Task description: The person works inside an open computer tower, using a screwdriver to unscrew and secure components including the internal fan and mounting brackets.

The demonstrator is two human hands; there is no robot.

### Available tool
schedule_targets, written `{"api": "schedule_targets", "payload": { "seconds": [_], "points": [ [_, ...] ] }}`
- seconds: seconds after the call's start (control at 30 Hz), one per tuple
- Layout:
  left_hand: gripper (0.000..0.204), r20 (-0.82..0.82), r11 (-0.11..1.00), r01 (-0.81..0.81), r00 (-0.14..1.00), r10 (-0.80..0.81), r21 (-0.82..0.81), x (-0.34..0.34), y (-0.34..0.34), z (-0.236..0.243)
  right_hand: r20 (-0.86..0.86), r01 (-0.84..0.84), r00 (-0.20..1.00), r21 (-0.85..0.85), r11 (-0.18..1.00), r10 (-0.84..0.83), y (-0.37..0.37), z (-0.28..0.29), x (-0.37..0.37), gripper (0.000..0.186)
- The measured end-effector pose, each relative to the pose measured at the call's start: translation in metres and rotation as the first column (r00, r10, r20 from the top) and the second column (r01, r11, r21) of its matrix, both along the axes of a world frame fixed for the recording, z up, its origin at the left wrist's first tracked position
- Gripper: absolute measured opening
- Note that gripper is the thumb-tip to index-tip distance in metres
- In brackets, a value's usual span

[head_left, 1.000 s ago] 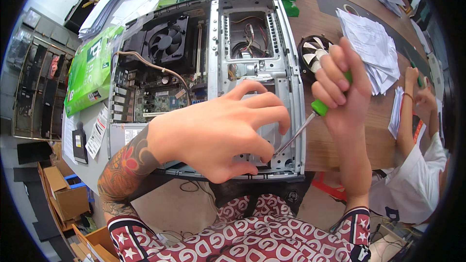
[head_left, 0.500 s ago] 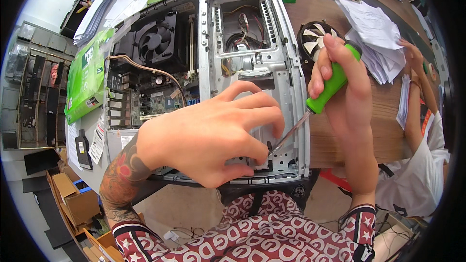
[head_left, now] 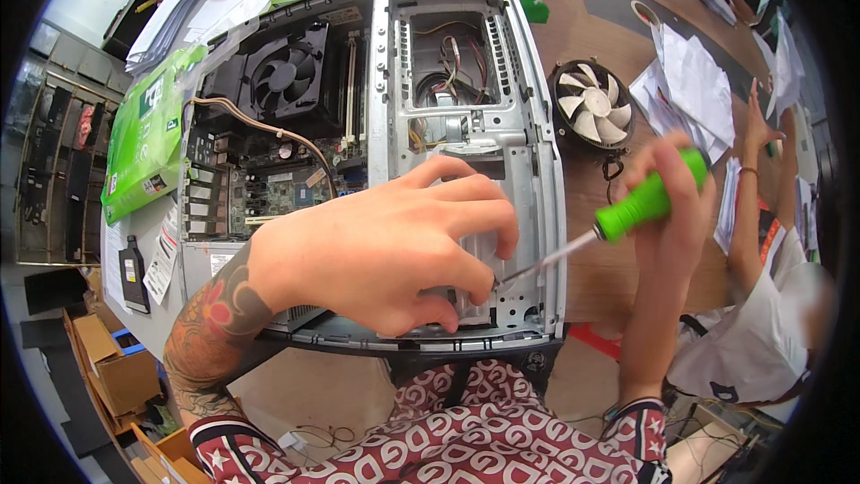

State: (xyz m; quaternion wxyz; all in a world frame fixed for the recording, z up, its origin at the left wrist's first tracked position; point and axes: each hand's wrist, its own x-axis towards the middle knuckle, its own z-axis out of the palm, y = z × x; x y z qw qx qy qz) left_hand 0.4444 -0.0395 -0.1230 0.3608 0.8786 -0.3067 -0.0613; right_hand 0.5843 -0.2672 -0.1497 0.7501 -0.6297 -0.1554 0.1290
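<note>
An open desktop computer case (head_left: pixel 381 81) lies on its side in front of me, its metal drive cage facing up. My left hand (head_left: pixel 385 255) rests over the cage's lower part, fingers bent and spread apart, partly covering it. In my right hand (head_left: pixel 683 224) is a screwdriver (head_left: pixel 638 208) with a green handle, its shaft slanting down to the left. The screwdriver's tip meets the cage beside my left index finger; whether a screw sits there is hidden. Inside the case, a black cooling fan (head_left: pixel 287 76) stands over the circuit board.
A round fan with pale blades (head_left: pixel 593 106) lies right of the case, near loose papers (head_left: pixel 690 90) and a tape roll (head_left: pixel 643 12). Green packages (head_left: pixel 148 148) border the case at left and behind. A co-worker's arm (head_left: pixel 751 188) reaches in at right. Cardboard boxes (head_left: pixel 112 358) stand lower left.
My right hand has swung right and down, tilting the screwdriver flatter while its tip stays by my left fingers. The round fan now shows fully. The co-worker's hands have shifted.
</note>
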Motion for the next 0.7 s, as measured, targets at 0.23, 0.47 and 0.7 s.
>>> {"api": "schedule_targets", "payload": {
  "seconds": [0.23, 0.47, 0.7],
  "points": [
    [0.029, 0.023, 1.000, -0.007, 1.000, 0.007, -0.007, 0.001, 0.002, 0.000, 0.270, -0.006, 0.961, 0.232, 0.973, -0.059, -0.053, -0.013, -0.033, 0.042],
    [0.032, 0.245, 0.963, -0.213, 0.955, 0.169, 0.166, -0.007, 0.016, 0.008, 0.182, 0.061, 0.979, 0.170, 0.984, -0.092, -0.039, -0.030, -0.048, 0.055],
    [0.028, 0.243, 0.944, -0.247, 0.951, 0.193, 0.218, 0.000, 0.018, 0.001, 0.091, 0.211, 0.966, 0.249, 0.945, -0.240, -0.052, -0.033, -0.048, 0.059]
  ]
}}
